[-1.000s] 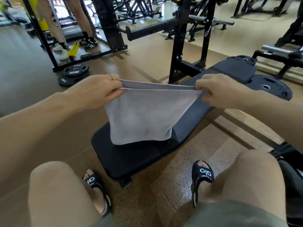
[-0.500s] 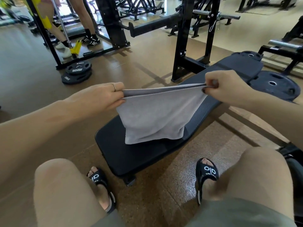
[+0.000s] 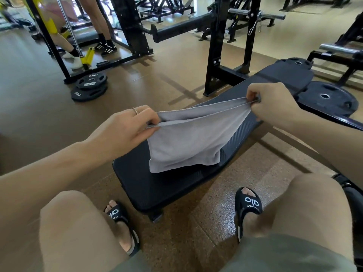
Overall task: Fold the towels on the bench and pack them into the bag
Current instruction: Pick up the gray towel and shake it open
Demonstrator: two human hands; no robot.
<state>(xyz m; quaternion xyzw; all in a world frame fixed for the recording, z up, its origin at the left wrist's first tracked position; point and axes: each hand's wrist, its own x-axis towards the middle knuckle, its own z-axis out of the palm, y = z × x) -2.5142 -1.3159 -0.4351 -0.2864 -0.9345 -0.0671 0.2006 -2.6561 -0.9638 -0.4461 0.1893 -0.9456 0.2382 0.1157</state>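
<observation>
Both arms bare, no sleeves in frame. Left hand: thin ring on one of the fingers, upper side. Right hand: no jewellery visible. Olive-green shorts along the bottom edge, knees bare. Black open-toe slide sandals, each with a wide strap and white lettering: left sandal lower centre-left, right sandal lower centre-right. Soles have a light grey edge.
</observation>
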